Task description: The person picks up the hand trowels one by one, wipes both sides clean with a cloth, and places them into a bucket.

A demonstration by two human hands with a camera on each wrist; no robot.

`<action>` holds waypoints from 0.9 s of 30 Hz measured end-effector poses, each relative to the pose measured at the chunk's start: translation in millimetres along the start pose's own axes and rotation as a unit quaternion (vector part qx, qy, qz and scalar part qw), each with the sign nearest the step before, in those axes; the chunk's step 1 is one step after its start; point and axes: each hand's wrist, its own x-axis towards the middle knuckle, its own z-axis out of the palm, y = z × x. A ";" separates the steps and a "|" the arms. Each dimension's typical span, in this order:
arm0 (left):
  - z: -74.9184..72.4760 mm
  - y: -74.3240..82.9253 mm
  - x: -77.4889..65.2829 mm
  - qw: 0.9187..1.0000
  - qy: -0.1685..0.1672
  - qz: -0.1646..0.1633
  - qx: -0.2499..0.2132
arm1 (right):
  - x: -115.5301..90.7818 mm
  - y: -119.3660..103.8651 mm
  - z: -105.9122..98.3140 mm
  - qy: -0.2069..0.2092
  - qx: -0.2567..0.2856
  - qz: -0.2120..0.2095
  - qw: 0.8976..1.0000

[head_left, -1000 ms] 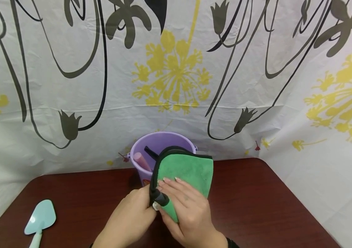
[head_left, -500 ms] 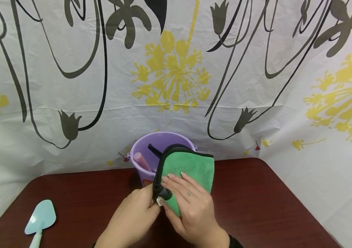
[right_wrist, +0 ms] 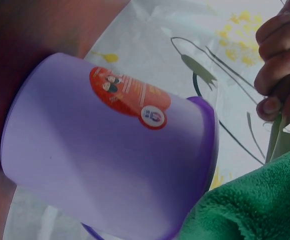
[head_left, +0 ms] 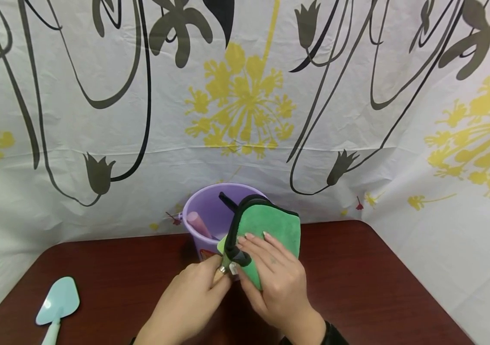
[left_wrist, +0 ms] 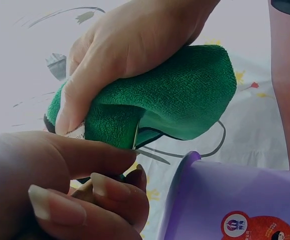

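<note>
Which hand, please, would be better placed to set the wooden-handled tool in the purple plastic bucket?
Probably the left hand: it grips the wooden-handled tool near the bucket, while the right hand holds the black-edged green cloth.

A white flower-printed sheet (head_left: 176, 120), seemingly plastic, hangs behind a dark red-brown table (head_left: 379, 287).

My head view is evenly bright, with glare on the pale trowel (head_left: 59, 301). Whitish haze veils my left grip (left_wrist: 60, 165); the right wrist view looks dimmer, shadow crossing the bucket (right_wrist: 110, 155).
</note>
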 end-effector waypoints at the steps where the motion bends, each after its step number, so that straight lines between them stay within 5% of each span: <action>1: 0.0 0.0 0.1 1.000 -0.004 -0.001 -0.003 | 0.0 1.3 -0.2 0.003 -0.001 0.001 1.000; 9: 0.1 -1.3 0.8 0.999 -0.034 0.000 -0.024 | -0.6 12.4 -2.2 0.016 -0.010 0.032 0.999; 27: 2.8 -2.0 0.7 0.999 -0.028 0.013 -0.015 | -0.2 22.5 -9.4 0.024 0.000 0.098 0.995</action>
